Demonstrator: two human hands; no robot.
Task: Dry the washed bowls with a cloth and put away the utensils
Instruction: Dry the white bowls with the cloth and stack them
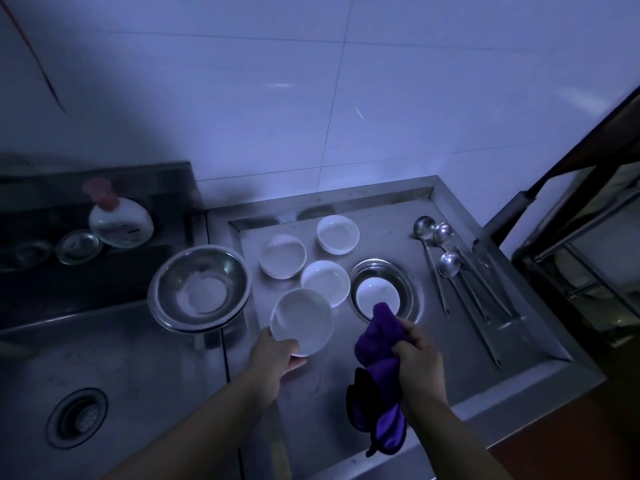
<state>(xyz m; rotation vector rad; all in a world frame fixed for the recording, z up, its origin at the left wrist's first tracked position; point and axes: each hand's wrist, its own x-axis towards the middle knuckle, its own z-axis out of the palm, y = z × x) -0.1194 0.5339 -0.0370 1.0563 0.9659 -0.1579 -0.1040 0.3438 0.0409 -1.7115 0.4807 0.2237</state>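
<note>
Dim bluish light; white tiled wall (pixel 311 81); steel counter (pixel 519 386) w/ sink (pixel 104 375) left; maybe rack (pixel 588 271) right.

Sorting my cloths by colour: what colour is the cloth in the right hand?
Purple, with a darker, near-black part low down. The cloth, held in the right hand, shows in the head view.

No words or numbers can be read anywhere. The bottle with the pink cap (pixel 119 220), at about ten o'clock beside the sink, has a label with dark marks on it, but they are too blurry to read.
</note>
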